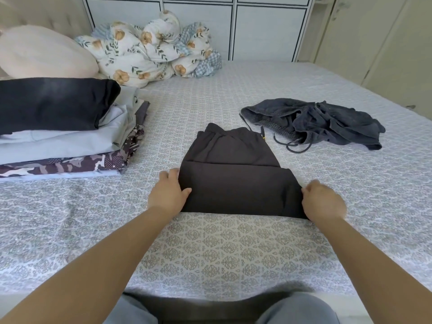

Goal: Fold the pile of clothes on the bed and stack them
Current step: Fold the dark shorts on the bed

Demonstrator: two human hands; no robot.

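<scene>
Hands, left and right, pinch opposite side edges of the folded dark garment.

Bright, soft, even daylight, no hard shadows; source not visible. Only thin contact shadows under the stack of folded clothes and the dark folded garment. No glare. Dark fabrics lose detail, folds barely readable. Right hand slightly motion-blurred, left hand sharper. Wide-angle distortion: bed edges bow, forearms stretch at the bottom corners, wardrobe lines lean. Far pillow and floral duvet a bit soft.
</scene>
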